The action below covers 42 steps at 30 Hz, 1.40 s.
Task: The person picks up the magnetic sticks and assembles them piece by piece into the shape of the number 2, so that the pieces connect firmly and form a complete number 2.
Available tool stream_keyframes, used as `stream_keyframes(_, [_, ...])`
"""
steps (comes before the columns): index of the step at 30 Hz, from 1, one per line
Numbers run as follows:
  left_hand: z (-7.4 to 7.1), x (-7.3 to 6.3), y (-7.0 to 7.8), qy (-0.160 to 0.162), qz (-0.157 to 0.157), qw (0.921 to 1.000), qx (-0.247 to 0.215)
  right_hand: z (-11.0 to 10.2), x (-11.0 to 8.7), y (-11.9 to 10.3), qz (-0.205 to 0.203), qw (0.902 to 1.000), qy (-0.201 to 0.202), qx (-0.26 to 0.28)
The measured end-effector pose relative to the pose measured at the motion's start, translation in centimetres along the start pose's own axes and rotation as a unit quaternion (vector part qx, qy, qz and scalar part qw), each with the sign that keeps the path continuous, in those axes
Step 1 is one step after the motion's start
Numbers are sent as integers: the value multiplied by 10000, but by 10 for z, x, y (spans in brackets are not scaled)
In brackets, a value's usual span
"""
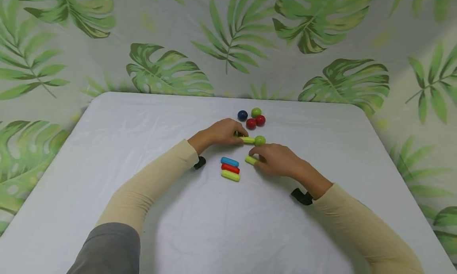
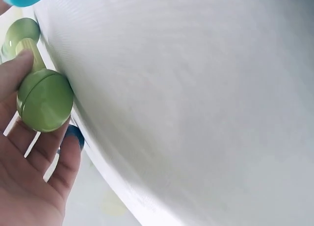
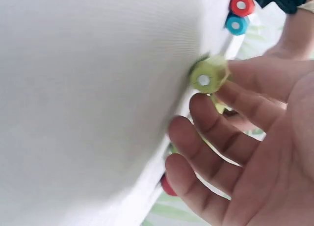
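My left hand (image 1: pixel 225 132) grips a yellow-green stick (image 1: pixel 247 140) with a green ball (image 1: pixel 260 140) on its right end. The left wrist view shows a second green ball (image 2: pixel 46 101) on the near end, resting by the fingers, while the thumb presses the stick. To the right and nearer the body, my right hand (image 1: pixel 278 159) pinches another yellow-green stick (image 1: pixel 251 160) between thumb and index finger. That stick's end (image 3: pixel 203 80), with a pale round spot in its middle, faces the right wrist camera; the other fingers are loosely bent.
Blue (image 1: pixel 230 161), red (image 1: pixel 230 168) and yellow-green (image 1: pixel 230 175) sticks lie side by side between the forearms. Behind the hands sit a dark blue ball (image 1: pixel 242 115), a green ball (image 1: pixel 256 112) and two red balls (image 1: pixel 251 123). The white table (image 1: pixel 143 111) meets a leaf-patterned cloth behind.
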<state>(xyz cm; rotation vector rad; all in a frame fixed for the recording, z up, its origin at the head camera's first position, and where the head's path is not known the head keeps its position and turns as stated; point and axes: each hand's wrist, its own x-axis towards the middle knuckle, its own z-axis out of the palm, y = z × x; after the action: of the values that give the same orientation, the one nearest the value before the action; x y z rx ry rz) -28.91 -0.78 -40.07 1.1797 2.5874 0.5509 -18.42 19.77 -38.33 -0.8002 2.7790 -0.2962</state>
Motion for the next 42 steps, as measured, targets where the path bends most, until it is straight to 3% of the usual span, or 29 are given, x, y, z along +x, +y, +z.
stream_keyframes(4, [-1,0,1,75,-36,10000,24,3,4,-1,78,9999,102,-40])
stream_keyframes(9, [-1,-2,1,-112,139,9997,-186,2,2,-2,291,9995,65,117])
stream_keyframes(16, [0,-2,0,-67,233,9992,-327,1,-17,24,398,9955,282,818])
stream_keyframes(23, [2,-4,-2,-68,-130,9974,-702,1,-38,53,811,9839,511,1506])
stream_keyframes(30, [1,-5,-6,-58,-393,9900,-1353,-1,-43,59,1002,9719,498,2073])
stream_keyframes(42, [2,-2,-3,-9,-491,9922,-1149,-2,-40,56,953,9482,399,3006])
